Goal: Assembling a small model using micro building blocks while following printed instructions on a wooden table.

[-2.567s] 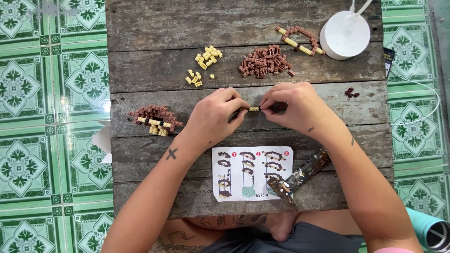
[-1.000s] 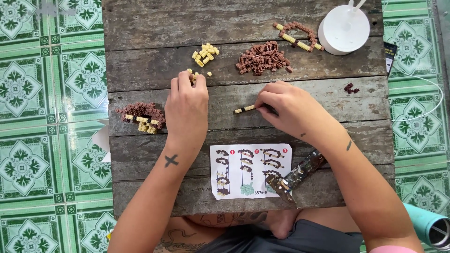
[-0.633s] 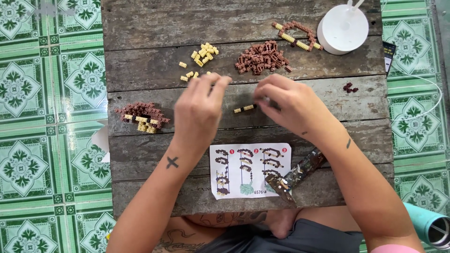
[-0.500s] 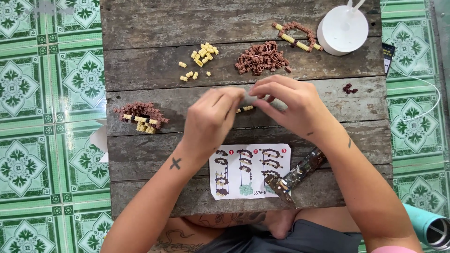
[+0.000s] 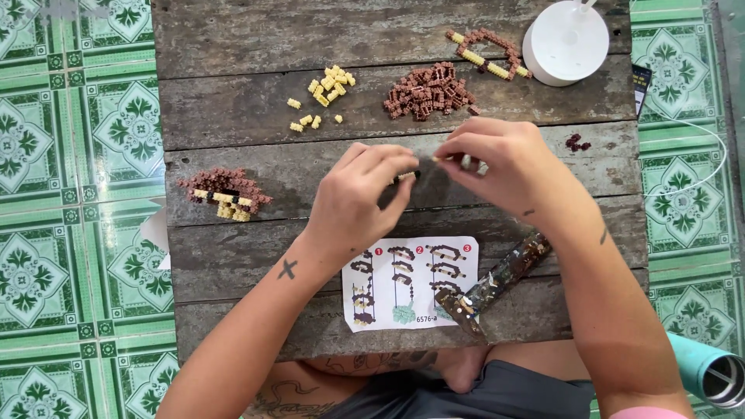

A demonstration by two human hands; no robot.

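My left hand (image 5: 358, 198) and my right hand (image 5: 500, 159) meet over the middle of a weathered wooden table (image 5: 248, 31). Between their fingertips is a small strip of tiny building bricks (image 5: 403, 178), tan and dark; both hands pinch it. Beyond the hands lie a heap of tan bricks (image 5: 330, 82) and a heap of brown bricks (image 5: 428, 91). A partly built brown-and-tan piece (image 5: 224, 192) rests at the left. A printed instruction sheet (image 5: 410, 281) lies in front of me.
A white round container (image 5: 565, 41) stands at the far right, beside a built brown-and-tan strip (image 5: 486, 53). A clear bag of small parts (image 5: 497, 281) lies on the sheet's right edge. A few dark bricks (image 5: 576, 143) sit right. Green patterned floor tiles surround the table; a teal cylinder (image 5: 706, 368) lies bottom right.
My left hand reached back to the tan bricks, then returned to the middle and joined my right hand on the small brick strip.
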